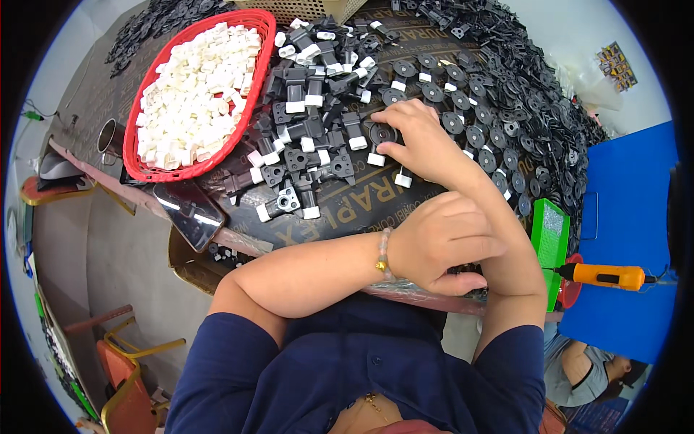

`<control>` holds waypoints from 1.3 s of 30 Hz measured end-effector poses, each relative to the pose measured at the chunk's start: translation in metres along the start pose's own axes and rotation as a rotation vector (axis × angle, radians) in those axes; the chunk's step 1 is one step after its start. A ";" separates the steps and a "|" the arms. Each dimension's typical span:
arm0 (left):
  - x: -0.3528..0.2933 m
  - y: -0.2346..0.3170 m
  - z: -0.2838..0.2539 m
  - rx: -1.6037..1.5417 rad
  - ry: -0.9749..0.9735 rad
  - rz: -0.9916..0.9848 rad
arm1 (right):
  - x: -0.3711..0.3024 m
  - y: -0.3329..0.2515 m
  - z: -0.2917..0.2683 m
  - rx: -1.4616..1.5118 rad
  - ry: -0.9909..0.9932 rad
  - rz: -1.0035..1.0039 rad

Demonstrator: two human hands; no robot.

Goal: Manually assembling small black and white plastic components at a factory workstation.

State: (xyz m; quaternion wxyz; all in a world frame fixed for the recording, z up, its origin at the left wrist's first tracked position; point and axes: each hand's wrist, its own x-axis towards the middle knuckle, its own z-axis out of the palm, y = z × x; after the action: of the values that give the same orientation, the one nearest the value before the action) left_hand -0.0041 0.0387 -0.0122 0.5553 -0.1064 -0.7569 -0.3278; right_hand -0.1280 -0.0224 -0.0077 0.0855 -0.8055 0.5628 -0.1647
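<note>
Our right hand [418, 141] held a black wheel [383, 133] on the table [342, 226] by its rim, the proper place, as it seemed light, stiff and smooth, but whether our half-curled left hand [447, 242] held something, we could not tell.

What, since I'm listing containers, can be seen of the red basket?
The red basket looks plastic: a long oval with openwork sides, filled with small white pieces. It sits upright toward the left of the dark tabletop. Black parts lie along its right side; neither the left hand nor the right hand touches it.
</note>
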 end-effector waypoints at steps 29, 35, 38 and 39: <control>0.004 -0.004 -0.004 0.093 0.107 -0.030 | 0.050 -0.026 -0.026 0.456 -0.124 0.144; 0.018 -0.015 -0.019 0.474 0.387 -0.225 | -0.032 0.006 -0.069 1.043 0.084 0.214; 0.014 -0.018 -0.017 0.261 0.158 -0.296 | -0.087 -0.012 -0.086 1.114 0.072 0.290; 0.016 -0.016 -0.014 0.280 0.100 -0.234 | -0.104 -0.018 -0.085 1.061 0.143 0.323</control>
State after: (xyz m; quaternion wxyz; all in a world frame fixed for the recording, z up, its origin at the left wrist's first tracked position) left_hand -0.0079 0.0144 -0.0013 0.5596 0.0773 -0.7737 -0.2866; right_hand -0.1754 0.0855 0.0596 0.4650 -0.5423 0.5234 -0.4645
